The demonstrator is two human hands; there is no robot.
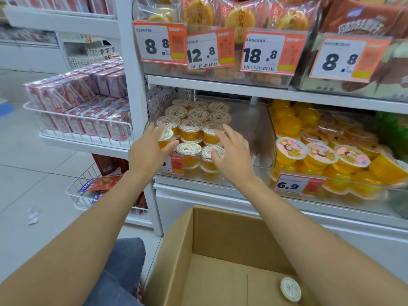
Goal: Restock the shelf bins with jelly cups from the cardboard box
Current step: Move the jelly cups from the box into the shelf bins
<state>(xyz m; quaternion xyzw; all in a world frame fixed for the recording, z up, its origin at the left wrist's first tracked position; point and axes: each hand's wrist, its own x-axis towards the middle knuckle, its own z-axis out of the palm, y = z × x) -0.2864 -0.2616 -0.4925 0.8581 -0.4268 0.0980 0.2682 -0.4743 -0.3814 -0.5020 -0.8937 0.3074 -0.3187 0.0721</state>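
Note:
A clear shelf bin holds several orange jelly cups with round cream lids, stacked on its left side. My left hand hovers at the bin's front left, fingers spread, touching a cup at the edge. My right hand is open just right of the stacked cups, fingertips on their lids. Neither hand holds a cup. Below, the cardboard box stands open, with one jelly cup lying near its right side.
A neighbouring bin on the right is full of larger orange jellies, priced 6.9. Pastry packs and price tags fill the shelf above. Wire racks of red cartons stand to the left. My knee in jeans is beside the box.

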